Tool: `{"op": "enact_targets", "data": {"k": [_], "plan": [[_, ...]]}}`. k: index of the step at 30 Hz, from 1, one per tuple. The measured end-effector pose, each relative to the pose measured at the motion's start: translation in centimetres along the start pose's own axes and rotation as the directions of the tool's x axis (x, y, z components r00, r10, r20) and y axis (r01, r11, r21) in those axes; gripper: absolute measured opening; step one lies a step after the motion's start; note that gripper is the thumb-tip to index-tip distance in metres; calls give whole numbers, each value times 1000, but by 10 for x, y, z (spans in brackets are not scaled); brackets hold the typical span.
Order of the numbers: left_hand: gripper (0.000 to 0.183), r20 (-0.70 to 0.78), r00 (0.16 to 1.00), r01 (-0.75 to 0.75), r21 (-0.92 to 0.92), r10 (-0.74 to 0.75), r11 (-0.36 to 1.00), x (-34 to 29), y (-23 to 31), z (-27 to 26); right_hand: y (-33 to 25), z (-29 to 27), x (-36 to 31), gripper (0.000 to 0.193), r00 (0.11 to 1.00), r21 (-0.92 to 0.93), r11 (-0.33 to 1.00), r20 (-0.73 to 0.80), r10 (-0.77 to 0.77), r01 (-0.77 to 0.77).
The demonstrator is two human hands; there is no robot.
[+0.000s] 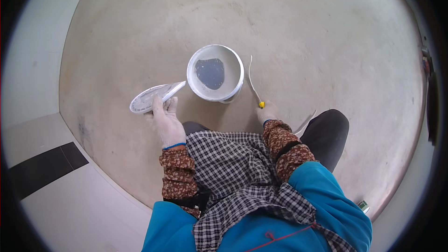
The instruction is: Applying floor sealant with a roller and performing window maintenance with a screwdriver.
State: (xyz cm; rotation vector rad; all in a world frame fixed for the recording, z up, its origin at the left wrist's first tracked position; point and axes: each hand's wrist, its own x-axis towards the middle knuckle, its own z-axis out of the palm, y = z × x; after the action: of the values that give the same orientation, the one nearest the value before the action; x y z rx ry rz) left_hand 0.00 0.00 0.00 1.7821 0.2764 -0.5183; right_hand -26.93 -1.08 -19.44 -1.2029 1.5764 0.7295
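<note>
My left hand [168,123], in a pale work glove, grips a round white lid [151,97] by its near edge. The lid is tilted and its upper face looks smeared grey. Just right of the lid, a white bucket [191,77] stands upright on the floor, with a dark grey patch at its bottom. My right hand [268,112], also gloved, is closed around a small yellow object [262,105] whose kind I cannot make out. A thin, curved white strip [252,78] runs away from that object across the floor, right of the bucket; whether they are joined is unclear.
Another pale strip [306,122] lies by my bent right knee [329,130]. Bare concrete floor [326,42] spreads around the bucket. A white wall with a black tile band [46,168] borders the left; dark items [431,107] stand along the right wall.
</note>
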Motion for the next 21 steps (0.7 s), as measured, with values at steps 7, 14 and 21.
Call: {"op": "enact_targets", "data": {"k": [7, 14, 21], "plan": [[36, -35, 999, -16, -28, 15, 999, -10, 71, -47, -21, 21, -55, 33, 999, -110, 993, 35, 41, -37], [38, -23, 1000, 6, -57, -7, 998, 5, 164, -143, -68, 99, -131, 20, 986, 495, 869, -144, 89, -6], [38, -41, 999, 18, -97, -22, 995, 38, 259, -269, -205, 98, -306, 6, 999, 778, 627, 4, 50, -34]]}}
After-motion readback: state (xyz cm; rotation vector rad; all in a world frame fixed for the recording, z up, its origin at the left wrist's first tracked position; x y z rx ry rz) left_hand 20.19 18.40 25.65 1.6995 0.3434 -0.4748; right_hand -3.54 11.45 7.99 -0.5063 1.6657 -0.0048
